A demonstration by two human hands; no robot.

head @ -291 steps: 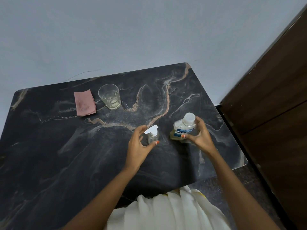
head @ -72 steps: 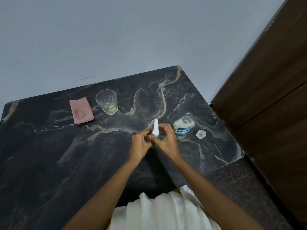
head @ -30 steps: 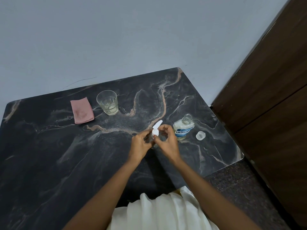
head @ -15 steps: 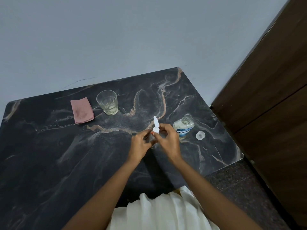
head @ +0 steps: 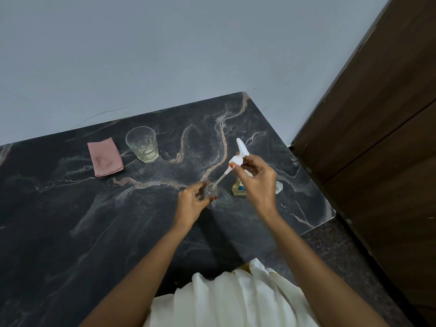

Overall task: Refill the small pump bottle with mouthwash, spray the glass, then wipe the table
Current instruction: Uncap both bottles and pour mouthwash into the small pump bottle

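Black marble veined with pale and rust lines makes up the counter (head: 94, 220). Right of its middle the small pump bottle (head: 210, 191) is upright, clear, with its neck uncovered. The left hand (head: 192, 205) holds it low over the counter, thumb and fingers (head: 200, 186) curled narrowly round its body from the seven o'clock side. Whether its base rests on the stone cannot be told.

The right hand (head: 258, 185) is raised at about two o'clock from that bottle. Its fingers (head: 256, 161) and thumb pinch the white pump head (head: 238, 155), whose nozzle points up and away. From the head the dip tube (head: 221, 178) slants down toward eight o'clock, its lower end at the bottle's mouth. Whether the tip is inside the neck cannot be told.

The mouthwash bottle (head: 238, 190) stands just beside the small bottle at three o'clock. It is mostly hidden behind the right hand and shows a yellowish base and a bit of blue label. A small clear cap (head: 279, 187) lies on the counter farther toward three o'clock, partly behind the same hand.

The glass (head: 141, 145) stands upright well apart, at ten o'clock from the small bottle, with a little pale liquid in the bottom. The folded pink cloth (head: 105, 156) lies flat just beside the glass at its eight o'clock.

A grey wall (head: 165, 55) rises behind the counter at twelve o'clock, a brown wooden door (head: 377, 138) stands at three o'clock, and a white garment (head: 236, 298) shows at six o'clock.
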